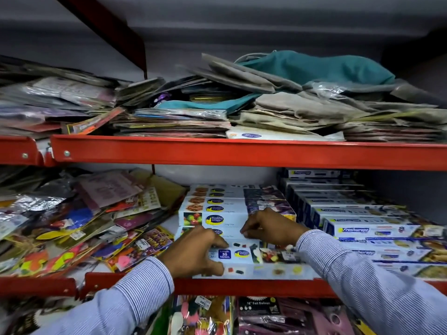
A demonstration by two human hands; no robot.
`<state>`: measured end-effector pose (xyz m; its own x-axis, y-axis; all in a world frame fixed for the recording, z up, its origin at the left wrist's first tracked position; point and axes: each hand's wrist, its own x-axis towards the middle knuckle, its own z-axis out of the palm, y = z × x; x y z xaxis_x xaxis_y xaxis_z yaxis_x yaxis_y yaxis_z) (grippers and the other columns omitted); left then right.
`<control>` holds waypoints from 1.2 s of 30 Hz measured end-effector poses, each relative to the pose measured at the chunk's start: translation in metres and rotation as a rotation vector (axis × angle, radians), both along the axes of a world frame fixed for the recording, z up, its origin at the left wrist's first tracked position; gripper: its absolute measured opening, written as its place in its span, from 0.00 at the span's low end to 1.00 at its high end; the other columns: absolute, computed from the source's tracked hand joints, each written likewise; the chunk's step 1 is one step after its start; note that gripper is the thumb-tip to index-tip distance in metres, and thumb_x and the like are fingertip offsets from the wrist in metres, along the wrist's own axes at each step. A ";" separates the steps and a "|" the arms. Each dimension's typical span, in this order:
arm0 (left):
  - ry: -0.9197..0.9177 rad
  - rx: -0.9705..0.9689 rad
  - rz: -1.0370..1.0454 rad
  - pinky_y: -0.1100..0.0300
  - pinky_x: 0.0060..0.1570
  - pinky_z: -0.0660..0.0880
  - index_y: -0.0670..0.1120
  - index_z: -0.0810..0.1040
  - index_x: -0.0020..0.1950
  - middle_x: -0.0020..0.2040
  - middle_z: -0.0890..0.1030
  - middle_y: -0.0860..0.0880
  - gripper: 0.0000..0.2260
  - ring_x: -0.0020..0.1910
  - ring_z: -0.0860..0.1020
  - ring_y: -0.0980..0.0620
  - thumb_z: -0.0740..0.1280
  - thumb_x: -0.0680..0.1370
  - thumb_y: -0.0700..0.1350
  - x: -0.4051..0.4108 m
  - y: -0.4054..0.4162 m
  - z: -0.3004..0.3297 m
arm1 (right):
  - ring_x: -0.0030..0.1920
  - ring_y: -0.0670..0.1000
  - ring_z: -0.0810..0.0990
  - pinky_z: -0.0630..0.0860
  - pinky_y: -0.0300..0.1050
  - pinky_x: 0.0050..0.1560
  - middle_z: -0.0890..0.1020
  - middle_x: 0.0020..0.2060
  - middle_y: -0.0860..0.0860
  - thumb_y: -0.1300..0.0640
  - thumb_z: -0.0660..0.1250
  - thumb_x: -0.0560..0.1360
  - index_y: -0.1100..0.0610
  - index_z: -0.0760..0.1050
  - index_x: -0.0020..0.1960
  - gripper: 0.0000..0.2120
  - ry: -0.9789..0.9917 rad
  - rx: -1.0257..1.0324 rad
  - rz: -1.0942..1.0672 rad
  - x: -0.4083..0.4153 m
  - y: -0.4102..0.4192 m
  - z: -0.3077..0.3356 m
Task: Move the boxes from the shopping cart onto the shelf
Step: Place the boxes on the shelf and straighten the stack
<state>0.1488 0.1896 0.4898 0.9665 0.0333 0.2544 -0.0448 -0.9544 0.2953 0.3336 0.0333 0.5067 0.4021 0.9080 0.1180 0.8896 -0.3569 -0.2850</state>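
Note:
Long white cling-film boxes (217,209) lie stacked in rows on the middle red shelf (242,287). My left hand (193,252) grips the left end of the front box (242,256), thumb under and fingers over it. My right hand (268,227) rests curled on top of the box just behind, fingertips pressing on its upper face. Both sleeves are striped blue. The shopping cart is out of view.
Blue and white foil boxes (358,228) fill the shelf to the right. Loose balloon and party packets (72,233) are piled on the left. The upper shelf (217,153) holds stacked packets and folded cloth bags (302,93). More packets hang below.

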 end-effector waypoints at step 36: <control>-0.322 0.375 0.098 0.41 0.72 0.60 0.48 0.63 0.75 0.79 0.56 0.44 0.28 0.77 0.54 0.43 0.65 0.77 0.55 -0.033 -0.042 -0.070 | 0.77 0.57 0.57 0.57 0.56 0.77 0.64 0.76 0.51 0.45 0.48 0.83 0.52 0.59 0.76 0.23 -0.292 0.225 -0.138 -0.063 -0.054 -0.054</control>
<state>0.1157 0.1481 0.4202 0.8341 -0.0311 0.5507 0.0175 -0.9964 -0.0827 0.2708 -0.0209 0.4529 0.4384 0.7864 0.4353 0.8930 -0.4359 -0.1119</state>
